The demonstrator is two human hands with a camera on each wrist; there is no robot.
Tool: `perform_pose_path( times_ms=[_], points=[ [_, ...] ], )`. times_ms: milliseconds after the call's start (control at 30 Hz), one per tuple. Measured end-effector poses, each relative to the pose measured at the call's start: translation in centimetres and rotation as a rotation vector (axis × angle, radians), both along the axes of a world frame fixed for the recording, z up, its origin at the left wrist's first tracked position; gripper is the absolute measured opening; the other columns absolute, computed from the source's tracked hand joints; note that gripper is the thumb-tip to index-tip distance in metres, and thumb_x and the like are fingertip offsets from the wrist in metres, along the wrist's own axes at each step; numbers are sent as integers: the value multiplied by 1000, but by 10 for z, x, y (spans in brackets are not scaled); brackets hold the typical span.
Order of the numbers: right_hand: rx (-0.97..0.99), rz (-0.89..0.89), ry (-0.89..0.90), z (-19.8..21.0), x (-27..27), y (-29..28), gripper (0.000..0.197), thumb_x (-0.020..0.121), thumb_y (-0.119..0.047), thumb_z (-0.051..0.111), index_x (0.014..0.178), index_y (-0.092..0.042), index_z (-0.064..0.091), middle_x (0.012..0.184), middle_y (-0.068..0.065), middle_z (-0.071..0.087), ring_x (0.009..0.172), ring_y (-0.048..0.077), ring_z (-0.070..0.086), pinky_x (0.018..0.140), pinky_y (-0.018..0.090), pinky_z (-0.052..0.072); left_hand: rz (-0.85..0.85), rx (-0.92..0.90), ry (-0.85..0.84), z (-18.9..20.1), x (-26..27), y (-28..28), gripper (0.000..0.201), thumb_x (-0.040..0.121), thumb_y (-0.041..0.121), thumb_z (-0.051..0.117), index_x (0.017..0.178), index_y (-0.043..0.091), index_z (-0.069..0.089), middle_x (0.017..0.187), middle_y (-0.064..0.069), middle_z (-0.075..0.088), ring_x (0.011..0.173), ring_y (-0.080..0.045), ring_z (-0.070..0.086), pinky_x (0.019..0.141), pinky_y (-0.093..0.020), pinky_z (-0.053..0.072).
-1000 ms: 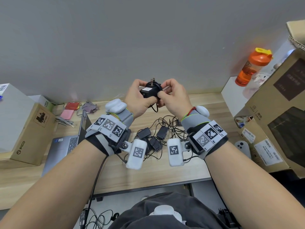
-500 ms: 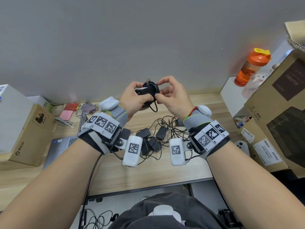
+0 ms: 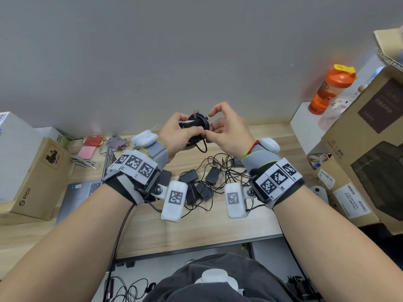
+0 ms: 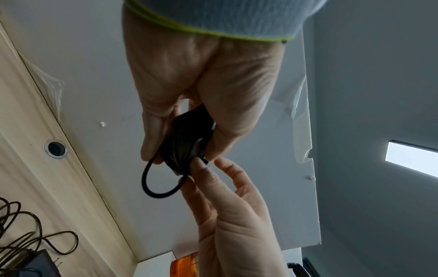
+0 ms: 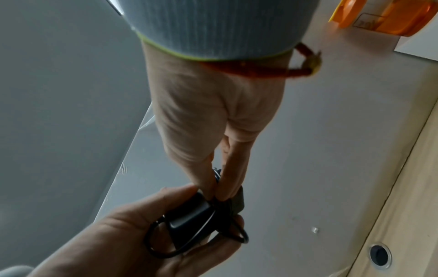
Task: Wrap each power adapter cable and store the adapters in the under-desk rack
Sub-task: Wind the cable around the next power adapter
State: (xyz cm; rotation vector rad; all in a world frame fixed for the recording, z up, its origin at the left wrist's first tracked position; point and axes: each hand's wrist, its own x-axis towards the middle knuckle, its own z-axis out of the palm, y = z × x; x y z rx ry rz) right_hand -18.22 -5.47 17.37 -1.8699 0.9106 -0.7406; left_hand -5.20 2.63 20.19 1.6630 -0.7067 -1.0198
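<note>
One black power adapter [image 3: 193, 126] is held up in two hands, the left hand [image 3: 177, 136] and the right hand [image 3: 226, 131]. About five more adapters [image 3: 197, 184] lie tangled on one wooden desk [image 3: 196, 223], with one laptop [image 3: 80, 192], one orange bottle [image 3: 329, 92] and three cardboard boxes [image 3: 37, 177].

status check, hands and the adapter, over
Left hand grips the adapter, cable mostly wound. Right hand pinches the cable end at the adapter. Other adapters lie tangled on the desk.
</note>
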Motion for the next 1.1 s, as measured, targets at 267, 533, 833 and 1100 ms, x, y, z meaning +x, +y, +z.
perform_pose_path(
  times_ms=[267, 533, 833, 1100],
  points=[
    [-244, 81, 160, -5, 0, 8, 39, 84, -11, 63, 113, -15, 38, 65, 4, 61, 66, 31, 57, 63, 37, 45, 4, 34, -45, -5, -2, -1, 28, 88, 10, 69, 109, 13, 52, 111, -14, 60, 95, -31, 65, 84, -48, 58],
    [55, 142, -77, -3, -6, -4, 25, 88, -17, 68, 109, -28, 58, 76, -3, 58, 61, 10, 63, 72, 36, 54, -4, 35, 154, 1, 7, -1, 26, 93, 18, 65, 115, 7, 58, 112, -19, 65, 88, -31, 68, 72, -39, 60],
    [-19, 93, -190, 1, -12, -10, 21, 85, -4, 72, 92, -23, 70, 91, 8, 67, 66, 16, 65, 73, 37, 58, -18, -17, 344, 6, 9, 4, 44, 92, 29, 66, 121, -4, 62, 113, -21, 70, 95, -33, 72, 65, -32, 59],
    [-137, 119, -5, 3, -10, -13, 9, 90, -5, 66, 87, -12, 63, 90, -8, 55, 67, 15, 68, 67, 25, 57, -12, -4, 302, 6, 8, 5, 43, 91, 24, 68, 119, -7, 61, 111, -24, 69, 75, -27, 74, 59, -28, 58]
  ],
)
